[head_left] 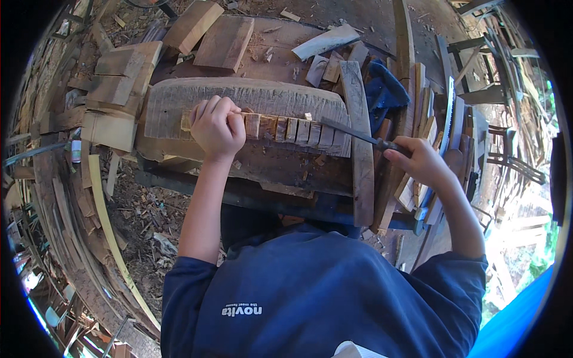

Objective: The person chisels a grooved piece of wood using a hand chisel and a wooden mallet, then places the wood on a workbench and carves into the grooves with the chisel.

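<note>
Bench: a wide, dark brown wooden work surface (292, 167), strewn with wood crumbs, running across in front of the person and carrying the other pieces.
Shirt: the person's navy blue short-sleeved cloth shirt (334, 286), filling the lower middle of the view.
Slab: a thick, weathered grey-brown wooden slab (268, 92) with a rough, curved far edge, lying crosswise on the bench.
Board: a narrow, flat, greyish wooden board (360, 155), set fore and aft just beyond the slab's right end.
Notched strip: a long, yellowish-brown wooden strip (292, 129) with cuts dividing it into a row of blocklike segments; it lies along the near part of the slab, its left portion covered by the left hand and a short end showing past it.
Cloth: a crumpled dark blue cloth (385, 92), to the right of the board's far end.
Tool: a long, straight, flat-bladed grey metal tool with a dark handle (358, 135), its blade slanting across the board to the strip's right portion; whether the tip touches wood, I cannot tell.
Left hand: bare, fingers curled tightly into a fist (218, 128) over the strip's left portion, thumb drawn in beside them; whether they pinch the strip or only bear down on it is hidden.
Right hand: bare (418, 160), fingers and thumb wrapped closely around the tool's handle, leaving the blade free.
Chip: a small, pale wood chip (308, 116), at the strip's far edge, near the blade tip.
</note>
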### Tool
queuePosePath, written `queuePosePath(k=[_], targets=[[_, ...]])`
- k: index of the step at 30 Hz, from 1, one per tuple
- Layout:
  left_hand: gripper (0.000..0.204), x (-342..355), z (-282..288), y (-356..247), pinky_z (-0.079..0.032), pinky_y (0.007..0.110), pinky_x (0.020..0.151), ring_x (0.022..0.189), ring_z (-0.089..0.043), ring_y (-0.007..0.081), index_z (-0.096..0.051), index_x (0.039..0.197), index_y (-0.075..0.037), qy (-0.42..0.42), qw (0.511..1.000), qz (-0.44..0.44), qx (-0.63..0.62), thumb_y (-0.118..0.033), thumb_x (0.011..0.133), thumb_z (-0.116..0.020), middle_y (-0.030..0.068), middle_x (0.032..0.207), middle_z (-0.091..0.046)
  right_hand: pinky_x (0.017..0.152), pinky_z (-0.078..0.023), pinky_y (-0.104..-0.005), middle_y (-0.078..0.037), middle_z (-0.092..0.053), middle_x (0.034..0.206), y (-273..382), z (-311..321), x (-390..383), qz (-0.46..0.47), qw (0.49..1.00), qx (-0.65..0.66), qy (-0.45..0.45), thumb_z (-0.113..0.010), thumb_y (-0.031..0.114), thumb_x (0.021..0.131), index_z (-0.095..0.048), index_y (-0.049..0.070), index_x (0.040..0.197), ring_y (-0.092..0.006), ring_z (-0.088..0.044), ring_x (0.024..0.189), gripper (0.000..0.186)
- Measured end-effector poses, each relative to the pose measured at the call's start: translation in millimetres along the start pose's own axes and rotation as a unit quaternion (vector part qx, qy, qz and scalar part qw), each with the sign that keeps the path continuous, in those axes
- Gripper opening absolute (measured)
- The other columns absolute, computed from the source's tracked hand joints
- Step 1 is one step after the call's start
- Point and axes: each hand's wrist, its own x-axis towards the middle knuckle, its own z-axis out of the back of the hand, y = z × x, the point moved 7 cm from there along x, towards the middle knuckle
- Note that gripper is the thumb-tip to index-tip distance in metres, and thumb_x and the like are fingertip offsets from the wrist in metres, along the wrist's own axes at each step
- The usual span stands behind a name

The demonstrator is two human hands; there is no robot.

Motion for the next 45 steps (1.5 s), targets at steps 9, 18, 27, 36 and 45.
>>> queuePosePath(k=[9, 18, 27, 36, 45], targets=[[0.013, 0, 3, -2, -0.046, 0.040, 0.073, 0.072, -0.058, 0.0296, -0.059, 0.072, -0.011, 0.019, 1.000, 0.003, 0.018, -0.014, 0.081, -0.050, 0.0054, 0.072, -0.059, 0.073, -0.053, -0.0474, -0.019, -0.068, 0.074, 43, 43, -50, -0.041, 0.984, -0.162, -0.062, -0.068, 0.059, 0.089, -0.075, 0.007, 0.097, -0.0389, -0.070, 0.078, 0.053], [0.011, -2, 1, 1, -0.044, 0.040, 0.071, 0.070, -0.056, 0.0273, -0.052, 0.067, -0.016, -0.026, 1.000, -0.006, -0.001, -0.016, 0.077, -0.055, 0.0019, 0.069, -0.055, 0.068, -0.051, -0.0481, -0.018, -0.064, 0.069, 95, 49, -62, -0.034, 0.962, -0.255, -0.095, -0.070, 0.056, 0.090, -0.069, 0.004, 0.086, -0.0391, -0.068, 0.072, 0.052], [0.012, -1, 5, -1, -0.044, 0.040, 0.072, 0.069, -0.055, 0.0268, -0.051, 0.066, -0.015, -0.042, 0.999, -0.011, 0.000, -0.015, 0.076, -0.056, 0.0017, 0.069, -0.054, 0.070, -0.054, -0.0471, -0.016, -0.068, 0.076, 181, 40, -83, 0.045, 0.900, -0.420, -0.107, -0.061, 0.051, 0.097, -0.068, 0.005, 0.088, -0.0370, -0.070, 0.076, 0.048], [0.013, -3, 4, -1, -0.044, 0.039, 0.071, 0.068, -0.054, 0.0264, -0.050, 0.065, -0.015, -0.037, 0.999, -0.008, 0.014, -0.016, 0.077, -0.056, 0.0017, 0.068, -0.052, 0.073, -0.052, -0.0480, -0.016, -0.068, 0.079, 150, 59, -45, -0.007, 0.919, -0.393, -0.036, -0.066, 0.052, 0.095, -0.068, 0.005, 0.093, -0.0363, -0.070, 0.079, 0.047], [0.013, -3, 0, 1, -0.044, 0.039, 0.072, 0.069, -0.056, 0.0270, -0.051, 0.066, -0.015, -0.008, 0.999, -0.013, 0.039, -0.015, 0.078, -0.055, 0.0022, 0.068, -0.054, 0.071, -0.050, -0.0496, -0.018, -0.066, 0.077, 64, 32, -33, 0.001, 0.971, -0.239, -0.026, -0.062, 0.053, 0.097, -0.065, 0.004, 0.098, -0.0391, -0.068, 0.078, 0.049]])
